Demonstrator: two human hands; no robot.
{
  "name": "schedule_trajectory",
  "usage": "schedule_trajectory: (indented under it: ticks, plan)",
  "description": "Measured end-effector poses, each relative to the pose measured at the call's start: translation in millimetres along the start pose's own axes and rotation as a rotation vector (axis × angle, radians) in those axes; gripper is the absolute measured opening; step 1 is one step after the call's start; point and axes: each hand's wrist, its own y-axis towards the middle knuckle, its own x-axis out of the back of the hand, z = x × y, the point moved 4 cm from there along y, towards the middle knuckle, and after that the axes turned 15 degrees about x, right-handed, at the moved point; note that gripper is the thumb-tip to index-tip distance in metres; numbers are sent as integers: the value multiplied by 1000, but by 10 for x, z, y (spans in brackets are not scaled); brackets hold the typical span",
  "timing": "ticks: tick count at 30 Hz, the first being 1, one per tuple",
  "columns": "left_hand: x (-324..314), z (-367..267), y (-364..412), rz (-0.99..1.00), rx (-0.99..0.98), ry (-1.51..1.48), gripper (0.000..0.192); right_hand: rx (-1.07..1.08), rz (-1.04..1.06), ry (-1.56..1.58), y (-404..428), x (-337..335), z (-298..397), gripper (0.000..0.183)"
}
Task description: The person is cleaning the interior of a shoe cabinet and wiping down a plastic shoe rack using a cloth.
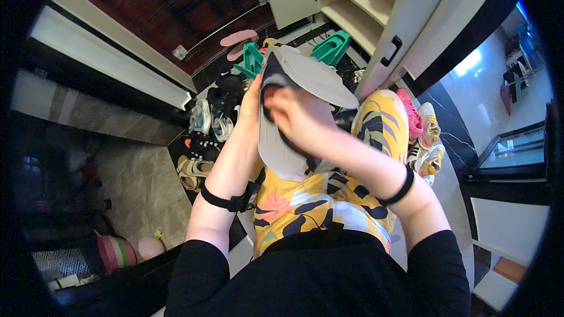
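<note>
A grey plastic shoe organizer point(315, 77) with two ribbed plates is held tilted above my lap. My left hand point(251, 103) lies along its left side and steadies it, some of the fingers hidden behind. Between the plates sits a dark shoe point(275, 80) with a reddish inside, mostly hidden. My right hand point(288, 108), a little blurred, reaches between the plates with fingers curled at the shoe's opening. Beyond my hands, two green shoe organizers point(332, 48) stand on the floor, and pink slippers point(240, 38) lean by the door.
Several shoes stand on the left, among them white sandals point(194, 169) and grey-white sneakers point(200, 116). Pink shoes point(410, 114) and white-yellow sneakers point(428, 125) are beside my right knee. An open cabinet point(357, 17) with shelves stands ahead, its handled door point(396, 39) swung outward.
</note>
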Motion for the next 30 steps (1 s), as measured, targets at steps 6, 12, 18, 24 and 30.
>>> schedule_trajectory:
  ticks: [6,12,18,24,30]
  plan:
    - [-328,168,-173,-35,-12,90,58,128,64,134,-418,67,370,15]
    - [-228,131,-46,-62,-52,131,44,139,-190,-356,47,138,-335,18]
    - [-283,61,-177,-111,17,55,62,50,41,71,-420,15,476,17]
    - [-219,292,9,-216,-85,173,43,31,-337,51,-9,-143,-642,12]
    - [-62,150,-61,-154,2,1,43,-100,-139,89,-19,-126,-167,19]
